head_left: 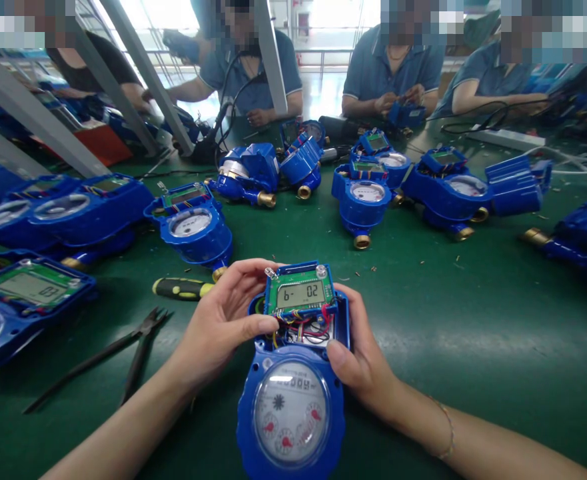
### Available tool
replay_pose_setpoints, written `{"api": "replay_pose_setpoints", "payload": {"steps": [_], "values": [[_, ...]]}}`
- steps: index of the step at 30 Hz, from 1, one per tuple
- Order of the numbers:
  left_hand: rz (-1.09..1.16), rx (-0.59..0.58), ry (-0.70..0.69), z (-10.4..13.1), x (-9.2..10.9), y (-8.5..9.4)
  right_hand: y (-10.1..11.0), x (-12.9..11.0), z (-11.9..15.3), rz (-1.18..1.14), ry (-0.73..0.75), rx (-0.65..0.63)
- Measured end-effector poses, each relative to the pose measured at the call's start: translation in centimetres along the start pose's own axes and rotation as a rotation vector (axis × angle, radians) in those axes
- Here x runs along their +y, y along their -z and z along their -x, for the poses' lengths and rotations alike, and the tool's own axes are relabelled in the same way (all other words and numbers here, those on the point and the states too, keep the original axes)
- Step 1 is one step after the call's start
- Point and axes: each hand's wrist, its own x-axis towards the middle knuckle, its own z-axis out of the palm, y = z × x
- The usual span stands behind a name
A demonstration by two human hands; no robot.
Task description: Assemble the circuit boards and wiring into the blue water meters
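A blue water meter [293, 407] with a round white dial faces me at the near middle of the table. Its upper housing is uncovered, with coloured wires [303, 330] inside. Above that compartment sits a green circuit board [300, 291] in a blue frame, tilted up, its display lit with digits. My left hand [230, 310] grips the board and housing from the left, thumb at the board's lower corner. Around the housing's right side wraps my right hand [358, 350], its thumb on the near edge. The fingers behind the housing are partly hidden.
Pliers [143, 333] and a yellow-black screwdriver handle [180, 289] lie left of my hands. Several blue meters, such as one uncovered meter [193, 227], stand across the green table [448, 320]. Grey metal posts [38, 110] rise at the left. Several people [393, 73] sit opposite.
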Motion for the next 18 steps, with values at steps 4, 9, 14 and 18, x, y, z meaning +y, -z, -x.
{"api": "replay_pose_setpoints", "payload": {"steps": [4,9,14,18], "values": [[-0.057,-0.008,-0.024,0.15,-0.13,-0.10,-0.04,-0.11,0.08,0.005,-0.022,0.010],[-0.253,-0.030,-0.102,0.53,0.07,-0.67,-0.10,-0.28,0.02,0.027,-0.028,0.015],[-0.329,-0.090,-0.123,0.47,0.28,-0.51,-0.21,-0.46,0.00,0.120,-0.033,0.056],[-0.288,-0.085,-0.102,0.04,0.41,-0.14,-0.24,-0.46,0.18,0.142,-0.030,0.070]]}}
